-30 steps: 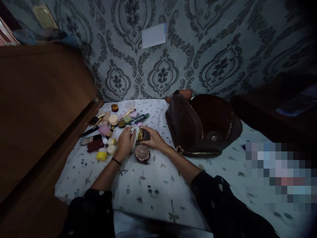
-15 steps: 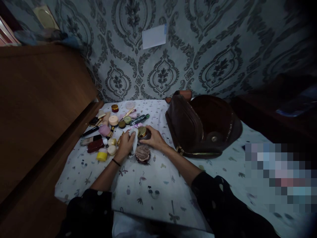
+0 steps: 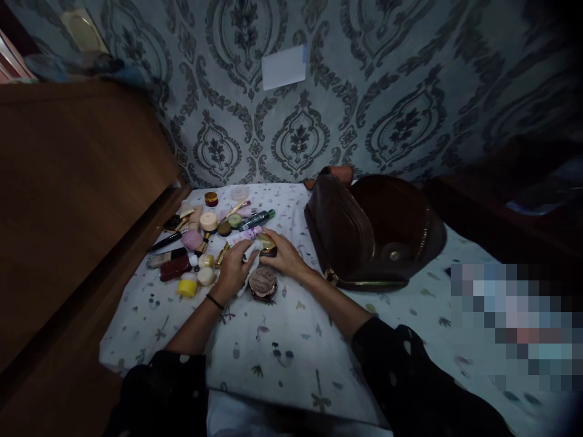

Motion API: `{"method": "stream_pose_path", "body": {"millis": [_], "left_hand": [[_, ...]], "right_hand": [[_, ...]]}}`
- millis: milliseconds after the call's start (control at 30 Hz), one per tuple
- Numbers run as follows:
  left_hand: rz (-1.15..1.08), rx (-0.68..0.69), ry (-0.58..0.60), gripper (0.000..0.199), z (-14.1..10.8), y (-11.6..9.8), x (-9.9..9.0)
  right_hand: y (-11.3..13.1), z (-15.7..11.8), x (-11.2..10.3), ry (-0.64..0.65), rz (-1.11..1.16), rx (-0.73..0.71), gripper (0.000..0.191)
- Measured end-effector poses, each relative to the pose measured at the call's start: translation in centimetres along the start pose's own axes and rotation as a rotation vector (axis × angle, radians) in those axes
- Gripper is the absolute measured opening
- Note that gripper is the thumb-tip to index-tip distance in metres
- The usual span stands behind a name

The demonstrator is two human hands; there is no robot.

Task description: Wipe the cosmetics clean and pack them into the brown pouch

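The left hand (image 3: 233,267) pinches a white cloth (image 3: 253,250) between thumb and fingers, bringing it against a gold-lidded jar (image 3: 268,245); the contact itself is small and dim, so the cloth may be only just beside it. The right hand (image 3: 286,256) grips that jar from its right side, fingers curled round it, above the printed sheet (image 3: 291,340). Just below the jar, toward the person, lies a round compact (image 3: 263,283). To the left of the hands sits a loose spread of cosmetics: a dark red bottle (image 3: 175,267), a yellow jar (image 3: 187,286) near it, a pink jar (image 3: 192,239) and a peach-lidded jar (image 3: 208,221). Beyond the hands, a green bottle (image 3: 257,219) lies on its side. A brown bag (image 3: 373,233) stands open to the right, near the patterned wall (image 3: 300,133).
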State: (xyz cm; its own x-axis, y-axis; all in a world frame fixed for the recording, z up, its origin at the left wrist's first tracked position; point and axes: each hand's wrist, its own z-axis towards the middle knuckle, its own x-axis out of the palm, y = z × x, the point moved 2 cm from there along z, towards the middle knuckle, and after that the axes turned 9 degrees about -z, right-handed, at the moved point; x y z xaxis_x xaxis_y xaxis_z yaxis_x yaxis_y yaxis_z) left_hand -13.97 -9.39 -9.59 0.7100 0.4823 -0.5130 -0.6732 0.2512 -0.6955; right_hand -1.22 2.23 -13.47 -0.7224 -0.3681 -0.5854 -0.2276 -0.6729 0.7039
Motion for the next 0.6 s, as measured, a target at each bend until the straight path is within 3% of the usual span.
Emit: {"method": "stream_pose_path", "body": {"millis": [167,267,467,600], "left_hand": [[-0.08,0.005,-0.102,0.018,0.5,1.0,-0.6],[-0.083,0.004,-0.169,0.02,0.6,1.3,-1.2],[-0.028,0.042,-0.072,0.029,0.3,1.0,-1.2],[-0.024,0.045,-0.024,0.033,0.3,1.0,-1.0]], "right_hand": [[0.4,0.2,0.0,0.045,0.398,0.037,0.06],[0.4,0.2,0.4,0.058,0.516,0.06,0.061],[-0.3,0.2,0.6,0.072,0.403,0.004,0.078],[-0.1,-0.1,-0.8,0.115,0.299,-0.029,0.069]]}}
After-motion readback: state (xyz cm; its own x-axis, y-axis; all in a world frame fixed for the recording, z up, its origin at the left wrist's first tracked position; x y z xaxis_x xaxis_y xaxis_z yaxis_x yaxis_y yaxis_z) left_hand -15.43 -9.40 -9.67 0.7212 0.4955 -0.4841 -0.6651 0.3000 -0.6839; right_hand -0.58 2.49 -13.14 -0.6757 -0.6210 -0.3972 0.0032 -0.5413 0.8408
